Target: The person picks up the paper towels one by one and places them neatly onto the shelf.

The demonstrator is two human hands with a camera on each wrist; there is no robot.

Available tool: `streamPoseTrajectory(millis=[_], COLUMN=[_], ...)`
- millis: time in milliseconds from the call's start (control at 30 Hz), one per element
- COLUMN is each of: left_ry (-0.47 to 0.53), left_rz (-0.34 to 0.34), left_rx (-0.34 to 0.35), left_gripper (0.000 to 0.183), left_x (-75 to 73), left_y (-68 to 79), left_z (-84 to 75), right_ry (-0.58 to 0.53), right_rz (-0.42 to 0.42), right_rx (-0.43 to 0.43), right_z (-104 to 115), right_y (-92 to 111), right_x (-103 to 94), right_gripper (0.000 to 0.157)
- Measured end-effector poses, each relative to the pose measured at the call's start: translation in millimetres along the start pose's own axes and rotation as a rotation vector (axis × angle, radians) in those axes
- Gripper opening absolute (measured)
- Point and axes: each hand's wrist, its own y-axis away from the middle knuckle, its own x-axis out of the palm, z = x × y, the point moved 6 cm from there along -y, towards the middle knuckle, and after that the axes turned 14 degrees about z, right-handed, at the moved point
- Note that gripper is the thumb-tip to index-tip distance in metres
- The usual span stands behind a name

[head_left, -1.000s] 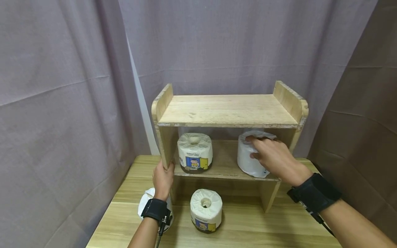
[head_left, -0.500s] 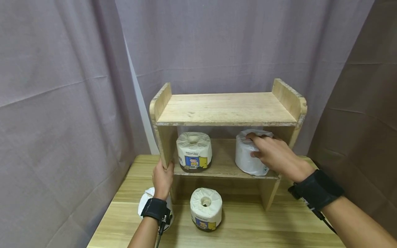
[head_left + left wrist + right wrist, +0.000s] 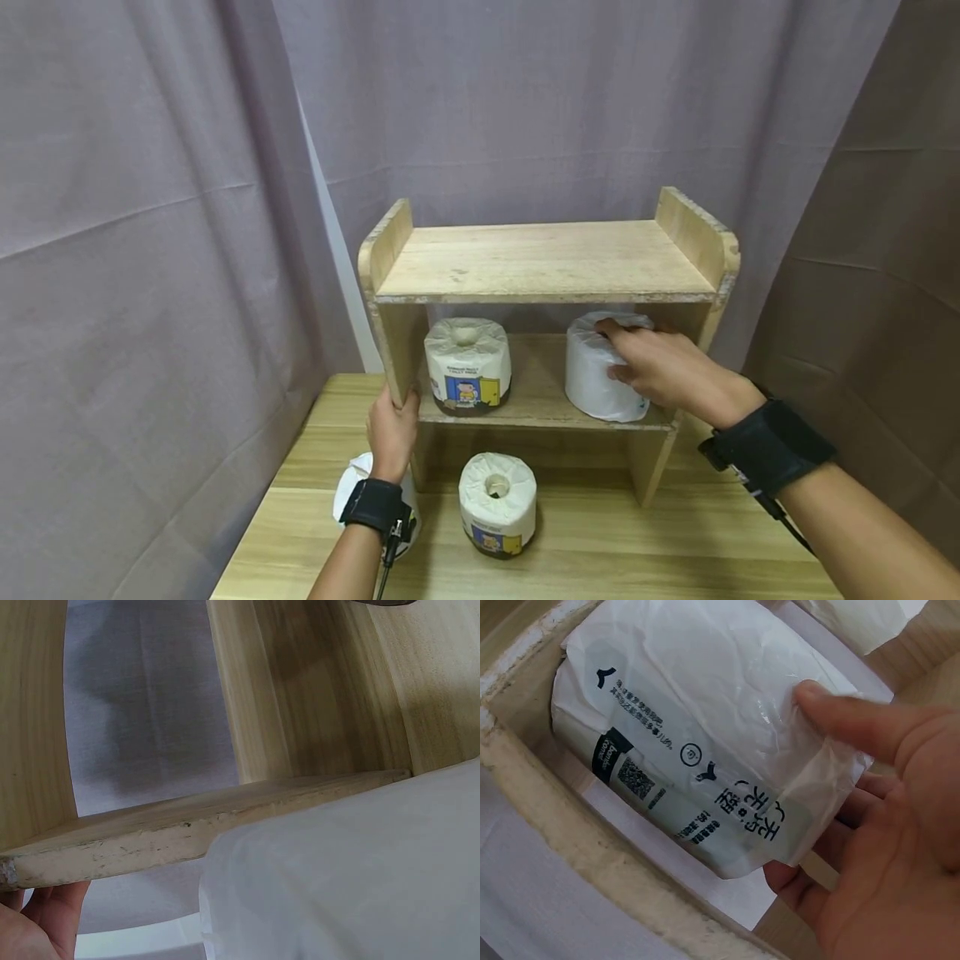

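Note:
A wooden two-tier shelf (image 3: pixel 540 262) stands on the table. My left hand (image 3: pixel 393 437) grips the front edge of its left side panel, with fingertips (image 3: pixel 60 911) showing behind the board in the left wrist view. At the right of the middle board, my right hand (image 3: pixel 671 371) holds a white-wrapped toilet paper roll (image 3: pixel 600 379), fingers over its top and right side. Printed text shows on that roll (image 3: pixel 697 712) in the right wrist view, my thumb on its wrapper. Another toilet paper roll (image 3: pixel 468 367), with a cartoon label, stands upright at the left of the same board.
Under the middle board's front, a toilet paper roll (image 3: pixel 497 504) stands on the wooden table (image 3: pixel 585 567). One more white roll (image 3: pixel 352 487) is partly hidden behind my left wrist. Grey curtains (image 3: pixel 525 108) hang behind and beside the table.
My right hand and its roll have shifted slightly left and a little deeper on the board. My left hand keeps its grip on the panel. The head view has drifted slightly.

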Motion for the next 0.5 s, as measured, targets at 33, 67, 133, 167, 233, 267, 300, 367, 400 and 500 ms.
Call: streamPoseTrajectory(millis=[33,67,133,167,233,267,300,367,400,500], left_ry=[-0.001,-0.004,-0.004,-0.002,0.004,0.007,0.011,0.012,0.013,0.009], left_rz=[-0.002,-0.004,-0.003,0.000,0.009,0.014,0.019,0.018,0.014,0.000], left_rx=[-0.003,-0.006,-0.011,-0.010,-0.007,-0.002,0.003,0.008,0.007,-0.001], left_gripper=[0.022,0.022,0.022,0.022,0.023,0.023,0.024,0.023,0.022,0.020], left_x=[0.1,0.4,1.2,1.7,2.9,3.3,3.7,3.3,2.9,1.6], left_y=[0.1,0.3,0.3,0.3,-0.4,-0.8,-1.1,-1.4,-1.3,-0.3], left_z=[-0.3,-0.7,-1.3,-1.8,-2.6,-3.1,-3.4,-3.6,-3.3,-1.4], right_ry=[-0.009,-0.016,-0.025,-0.018,0.003,0.017,0.030,0.052,0.053,0.076], right_rz=[0.006,0.001,-0.034,-0.065,-0.154,-0.201,-0.254,-0.346,-0.383,-0.468], right_rx=[0.008,0.012,0.014,0.011,0.002,0.002,0.004,0.020,0.030,0.076], right_z=[-1,-1,-2,-2,-1,0,1,5,8,16], right_y=[0,0,0,0,1,1,1,-1,-2,-7], right_x=[0.5,0.8,0.2,-0.3,-3.0,-4.3,-5.7,-7.5,-7.8,-6.4], right_gripper=[0.058,0.060,0.062,0.063,0.063,0.061,0.060,0.057,0.055,0.050])
